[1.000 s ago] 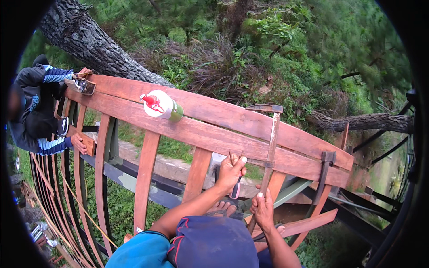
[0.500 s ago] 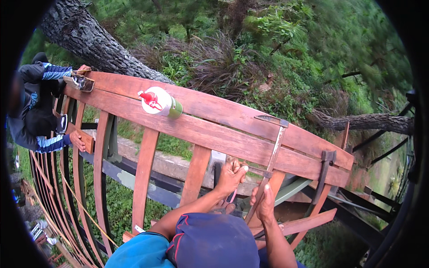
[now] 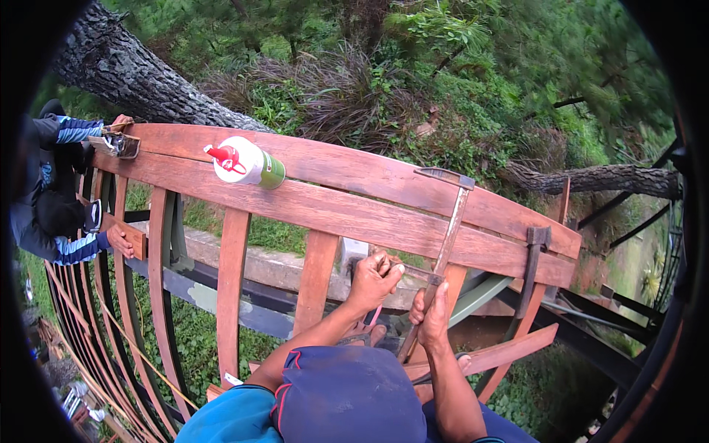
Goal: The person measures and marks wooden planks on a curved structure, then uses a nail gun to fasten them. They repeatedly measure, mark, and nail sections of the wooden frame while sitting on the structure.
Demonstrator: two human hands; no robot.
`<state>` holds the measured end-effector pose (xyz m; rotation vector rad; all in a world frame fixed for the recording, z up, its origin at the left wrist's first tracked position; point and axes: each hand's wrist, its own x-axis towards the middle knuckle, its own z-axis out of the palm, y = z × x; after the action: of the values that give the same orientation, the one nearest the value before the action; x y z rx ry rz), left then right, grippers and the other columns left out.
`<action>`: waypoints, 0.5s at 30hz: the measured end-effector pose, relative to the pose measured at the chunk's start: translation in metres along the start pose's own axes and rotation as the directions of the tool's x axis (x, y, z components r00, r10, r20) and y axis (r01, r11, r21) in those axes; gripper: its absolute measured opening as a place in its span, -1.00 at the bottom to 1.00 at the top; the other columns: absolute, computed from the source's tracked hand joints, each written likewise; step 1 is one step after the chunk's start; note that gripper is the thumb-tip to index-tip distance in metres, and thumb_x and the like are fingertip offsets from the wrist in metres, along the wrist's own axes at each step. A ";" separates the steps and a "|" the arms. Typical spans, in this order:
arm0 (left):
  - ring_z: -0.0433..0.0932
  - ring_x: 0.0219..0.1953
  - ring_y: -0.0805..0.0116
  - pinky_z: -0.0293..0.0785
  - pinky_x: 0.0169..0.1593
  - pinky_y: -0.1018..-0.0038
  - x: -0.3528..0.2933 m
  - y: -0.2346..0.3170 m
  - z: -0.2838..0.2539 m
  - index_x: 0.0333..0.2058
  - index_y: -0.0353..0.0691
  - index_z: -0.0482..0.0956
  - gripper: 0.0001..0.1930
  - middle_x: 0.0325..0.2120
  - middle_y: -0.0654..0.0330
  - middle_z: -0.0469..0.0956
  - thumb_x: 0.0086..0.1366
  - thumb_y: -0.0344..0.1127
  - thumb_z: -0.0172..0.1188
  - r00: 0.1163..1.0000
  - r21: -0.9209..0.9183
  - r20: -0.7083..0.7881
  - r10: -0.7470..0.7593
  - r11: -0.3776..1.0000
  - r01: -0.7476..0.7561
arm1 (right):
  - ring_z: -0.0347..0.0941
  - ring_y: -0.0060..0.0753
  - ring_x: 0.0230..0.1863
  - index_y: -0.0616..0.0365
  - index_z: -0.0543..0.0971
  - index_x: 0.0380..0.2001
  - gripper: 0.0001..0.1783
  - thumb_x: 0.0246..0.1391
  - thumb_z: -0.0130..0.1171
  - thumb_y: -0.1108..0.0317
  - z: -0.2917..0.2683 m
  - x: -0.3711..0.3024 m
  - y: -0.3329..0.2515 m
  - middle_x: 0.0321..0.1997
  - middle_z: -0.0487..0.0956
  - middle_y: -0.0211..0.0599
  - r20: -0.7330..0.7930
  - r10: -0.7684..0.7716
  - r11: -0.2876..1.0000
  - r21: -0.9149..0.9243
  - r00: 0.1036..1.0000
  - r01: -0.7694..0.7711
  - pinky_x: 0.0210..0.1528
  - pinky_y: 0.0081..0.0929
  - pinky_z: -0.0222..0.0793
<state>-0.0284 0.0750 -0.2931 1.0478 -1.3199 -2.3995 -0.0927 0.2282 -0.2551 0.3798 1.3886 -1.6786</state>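
A rusty bar clamp (image 3: 452,230) straddles the two long reddish-brown boards (image 3: 340,215), its upper jaw over the far board. My left hand (image 3: 374,281) is closed in a pinch at the end of the clamp's lower arm, just below the near board. Around the lower part of the clamp's bar, my right hand (image 3: 433,316) is wrapped with the thumb upright. A white squeeze bottle (image 3: 249,162) with a red cap and green label lies tilted on the boards, farther left. To the right, a second dark clamp (image 3: 533,269) grips the boards near their end.
Upright wooden slats (image 3: 235,295) run below the boards to the left. At far left a co-worker's hand (image 3: 120,241) touches a wood block, near another clamp (image 3: 117,143). A loose board (image 3: 495,356) slants at lower right. A tree trunk (image 3: 155,74) and plants stand behind.
The view has shifted slightly, so boards and bottle appear farther left. My right hand's fingers have curled more closely around the clamp's bar. My left hand has rotated a little at the clamp's arm.
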 end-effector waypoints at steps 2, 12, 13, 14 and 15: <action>0.47 -0.61 0.61 0.38 -0.55 0.62 -0.005 -0.006 0.002 -0.52 -0.05 0.11 -0.53 -0.56 0.28 0.46 0.36 -0.56 0.26 1.000 0.003 -0.002 -0.027 1.000 0.027 | 0.11 -0.68 -0.69 -0.11 0.18 0.33 -0.41 0.50 -0.32 -0.24 0.001 0.000 -0.003 -0.57 0.28 -0.49 -0.070 -0.038 0.996 -0.079 0.997 0.033 -0.64 -0.64 0.13; 0.67 -0.43 0.42 0.53 -0.42 0.54 0.012 -0.032 -0.014 -0.54 -0.02 0.18 -0.56 -0.56 0.24 0.54 0.42 -0.37 0.29 0.966 -0.198 -0.254 -0.050 0.980 -0.002 | 0.16 -0.76 -0.60 -0.05 0.22 0.25 -0.68 0.54 -0.14 0.24 0.045 0.019 0.000 -0.45 0.33 -0.52 -0.044 -0.159 0.960 -0.241 0.986 0.144 -0.61 -0.73 0.11; 0.67 -0.43 0.43 0.54 -0.42 0.54 0.013 -0.033 -0.017 -0.54 -0.02 0.20 -0.56 -0.56 0.24 0.55 0.42 -0.38 0.29 0.966 -0.245 -0.249 -0.074 0.970 0.012 | 0.18 -0.75 -0.60 -0.04 0.19 0.30 -0.64 0.54 -0.14 0.25 0.048 0.020 0.000 -0.46 0.34 -0.52 -0.036 -0.157 0.952 -0.272 0.987 0.141 -0.60 -0.72 0.13; 0.66 -0.43 0.43 0.55 -0.42 0.54 0.013 -0.033 -0.020 -0.54 -0.01 0.21 -0.57 -0.56 0.24 0.55 0.42 -0.39 0.29 0.965 -0.290 -0.243 -0.098 0.957 0.025 | 0.19 -0.75 -0.59 -0.03 0.17 0.35 -0.59 0.53 -0.14 0.27 0.050 0.020 -0.001 -0.46 0.36 -0.52 -0.023 -0.152 0.947 -0.288 0.988 0.139 -0.60 -0.71 0.14; 0.64 -0.46 0.44 0.55 -0.42 0.53 0.013 -0.032 -0.022 -0.55 -0.02 0.22 -0.57 -0.56 0.22 0.56 0.42 -0.37 0.29 0.967 -0.322 -0.234 -0.100 0.946 0.020 | 0.21 -0.74 -0.57 -0.01 0.14 0.37 -0.56 0.52 -0.15 0.32 0.052 0.020 -0.002 -0.45 0.37 -0.50 -0.009 -0.153 0.944 -0.296 0.988 0.144 -0.58 -0.71 0.17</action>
<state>-0.0184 0.0727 -0.3328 1.2530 -0.7966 -2.3251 -0.0895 0.1729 -0.2513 0.1341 1.6982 -1.5563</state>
